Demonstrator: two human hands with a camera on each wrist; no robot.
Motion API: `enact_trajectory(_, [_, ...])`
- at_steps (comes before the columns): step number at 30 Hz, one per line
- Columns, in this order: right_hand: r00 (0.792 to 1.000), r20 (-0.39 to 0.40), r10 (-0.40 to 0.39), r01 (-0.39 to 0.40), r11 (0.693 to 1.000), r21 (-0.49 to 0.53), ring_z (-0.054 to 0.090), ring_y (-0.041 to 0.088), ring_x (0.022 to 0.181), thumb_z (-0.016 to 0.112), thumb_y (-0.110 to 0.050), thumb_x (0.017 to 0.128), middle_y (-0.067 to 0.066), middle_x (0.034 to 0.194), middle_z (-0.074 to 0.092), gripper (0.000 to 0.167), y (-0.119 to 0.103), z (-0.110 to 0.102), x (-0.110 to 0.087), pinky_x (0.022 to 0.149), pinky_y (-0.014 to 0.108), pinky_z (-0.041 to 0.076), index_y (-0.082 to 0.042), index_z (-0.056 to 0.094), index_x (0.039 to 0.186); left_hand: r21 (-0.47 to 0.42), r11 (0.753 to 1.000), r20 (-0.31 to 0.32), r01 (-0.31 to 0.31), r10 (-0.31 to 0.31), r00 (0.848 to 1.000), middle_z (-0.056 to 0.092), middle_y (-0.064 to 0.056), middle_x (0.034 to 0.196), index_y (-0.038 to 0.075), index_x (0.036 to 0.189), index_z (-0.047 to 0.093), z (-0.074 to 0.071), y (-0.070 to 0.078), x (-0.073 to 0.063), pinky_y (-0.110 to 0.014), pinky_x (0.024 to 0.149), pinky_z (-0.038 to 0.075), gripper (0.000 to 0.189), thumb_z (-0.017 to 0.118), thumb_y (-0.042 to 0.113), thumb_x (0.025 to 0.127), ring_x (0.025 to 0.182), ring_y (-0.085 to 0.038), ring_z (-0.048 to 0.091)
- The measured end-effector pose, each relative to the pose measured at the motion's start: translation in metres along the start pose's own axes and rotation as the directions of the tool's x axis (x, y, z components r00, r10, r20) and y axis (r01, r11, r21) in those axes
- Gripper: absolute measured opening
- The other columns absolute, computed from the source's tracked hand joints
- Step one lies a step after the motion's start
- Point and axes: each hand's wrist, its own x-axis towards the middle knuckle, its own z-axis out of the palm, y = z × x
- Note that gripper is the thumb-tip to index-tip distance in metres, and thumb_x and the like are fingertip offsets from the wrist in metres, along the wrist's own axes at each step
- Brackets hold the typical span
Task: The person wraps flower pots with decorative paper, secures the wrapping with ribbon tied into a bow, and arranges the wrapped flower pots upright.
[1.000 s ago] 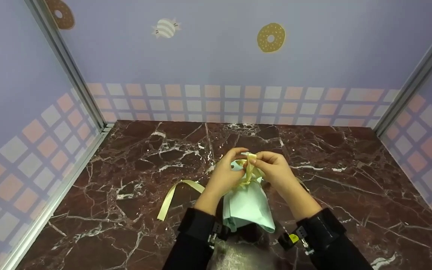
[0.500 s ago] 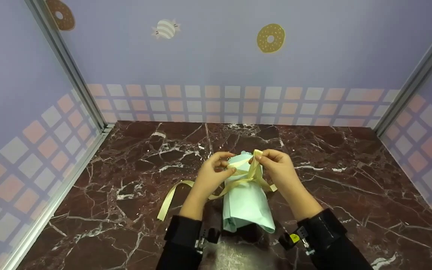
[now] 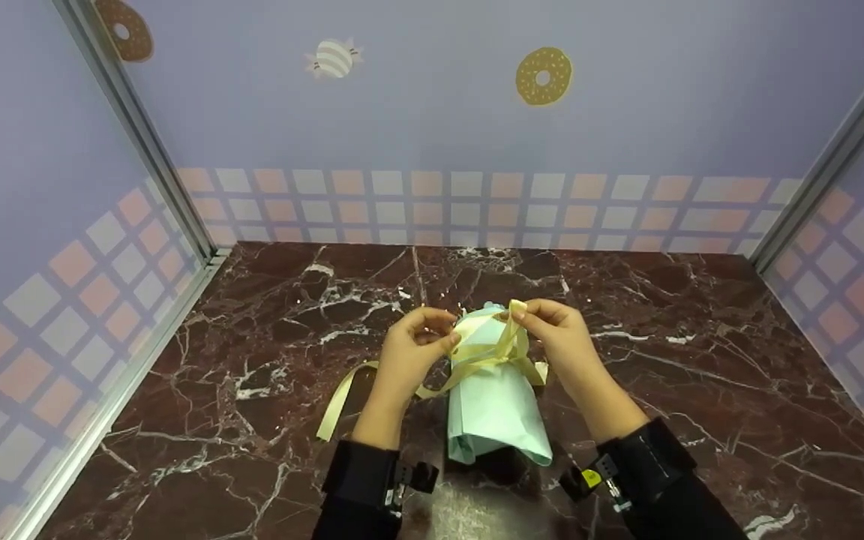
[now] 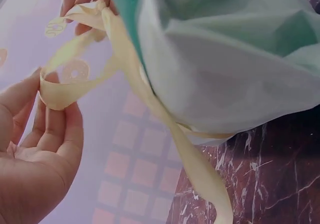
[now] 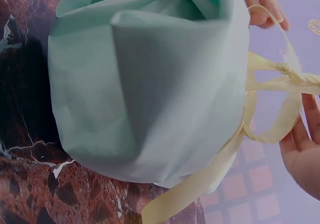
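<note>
A pale mint-green wrapped package [image 3: 498, 416] lies on the table, with a yellow ribbon [image 3: 469, 369] tied around it near its far end. My left hand [image 3: 411, 349] is at the package's left side and holds one loop of the ribbon between thumb and fingers, as the ribbon loop [image 4: 59, 95] in the left wrist view shows. On the other side, my right hand [image 3: 565, 334] pinches a raised part of the ribbon above the knot. In the right wrist view the package [image 5: 150, 94] fills the middle, its near end folded, and a ribbon tail [image 5: 185, 196] hangs below.
One long ribbon tail [image 3: 338, 401] curls over the dark red marble table [image 3: 267, 465] to the left. Patterned panels stand around, with the back wall [image 3: 432, 112] behind the table and a metal rail [image 3: 132, 127] in the left corner.
My left hand has moved left, away from the knot, drawing a ribbon loop out with it. The right hand has shifted slightly right, still pinching ribbon. The package has stayed in place.
</note>
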Motion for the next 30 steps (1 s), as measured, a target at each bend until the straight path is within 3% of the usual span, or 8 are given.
enact_trajectory(3, [1.000, 0.012, -0.013, 0.013, 1.000, 0.003, 0.066, 0.028, 0.096, 0.065, -0.003, 0.092, 0.014, 0.103, 0.071, 0.014, -0.001, 0.000, -0.001, 0.069, 0.031, 0.056, -0.004, 0.067, 0.079, 0.038, 0.999, -0.020, 0.002, -0.002, 1.000, 0.065, -0.007, 0.093, 0.003, 0.103, 0.070, 0.003, 0.002, -0.002, -0.031, 0.063, 0.054, 0.022, 0.076, 0.000, 0.082, 0.070, -0.017, 0.062])
enact_trajectory(7, [0.998, 0.043, -0.053, 0.054, 0.998, -0.014, 0.061, 0.038, 0.106, 0.064, -0.003, 0.092, 0.017, 0.114, 0.067, 0.013, -0.002, 0.000, -0.001, 0.075, 0.034, 0.056, 0.002, 0.067, 0.080, 0.033, 0.997, 0.050, -0.063, 0.062, 0.997, 0.062, -0.010, 0.112, 0.003, 0.107, 0.069, 0.010, 0.004, -0.004, -0.024, 0.061, 0.051, 0.029, 0.070, -0.010, 0.082, 0.069, -0.016, 0.060])
enact_trajectory(12, [0.991, 0.089, -0.097, 0.108, 0.986, -0.128, 0.060, 0.026, 0.106, 0.065, -0.006, 0.093, 0.016, 0.119, 0.063, 0.015, -0.003, 0.000, -0.002, 0.077, 0.029, 0.052, 0.007, 0.069, 0.086, 0.067, 0.987, 0.191, -0.147, 0.132, 0.973, 0.054, -0.002, 0.134, 0.006, 0.114, 0.069, 0.022, 0.008, -0.006, -0.020, 0.060, 0.049, 0.037, 0.063, -0.013, 0.083, 0.070, -0.013, 0.056])
enact_trajectory(17, [0.978, 0.137, -0.154, 0.174, 0.974, -0.148, 0.058, 0.023, 0.110, 0.065, -0.002, 0.092, 0.014, 0.117, 0.064, 0.013, -0.002, 0.001, -0.003, 0.092, 0.032, 0.047, 0.010, 0.069, 0.088, 0.080, 0.986, 0.265, -0.143, 0.118, 0.957, 0.047, 0.007, 0.144, 0.014, 0.128, 0.064, 0.031, 0.013, -0.008, -0.019, 0.061, 0.046, 0.048, 0.061, -0.011, 0.086, 0.073, -0.012, 0.053])
enact_trajectory(24, [0.966, 0.163, -0.201, 0.230, 0.956, -0.182, 0.061, 0.020, 0.108, 0.065, 0.004, 0.089, 0.015, 0.115, 0.065, 0.008, 0.000, 0.003, -0.001, 0.094, 0.032, 0.049, 0.010, 0.071, 0.090, 0.103, 0.982, 0.298, -0.158, 0.121, 0.947, 0.046, -0.004, 0.144, 0.011, 0.134, 0.059, 0.036, 0.011, -0.008, -0.023, 0.068, 0.048, 0.049, 0.060, -0.008, 0.089, 0.079, -0.013, 0.053])
enact_trajectory(30, [0.961, 0.157, -0.228, 0.267, 0.914, -0.306, 0.061, 0.020, 0.105, 0.070, -0.005, 0.088, 0.011, 0.108, 0.067, 0.010, 0.001, 0.005, -0.003, 0.092, 0.037, 0.049, 0.004, 0.073, 0.085, 0.100, 0.984, 0.273, -0.147, 0.115, 0.955, 0.048, -0.003, 0.141, 0.012, 0.136, 0.058, 0.035, 0.008, -0.007, -0.023, 0.070, 0.049, 0.051, 0.060, -0.008, 0.089, 0.083, -0.013, 0.052])
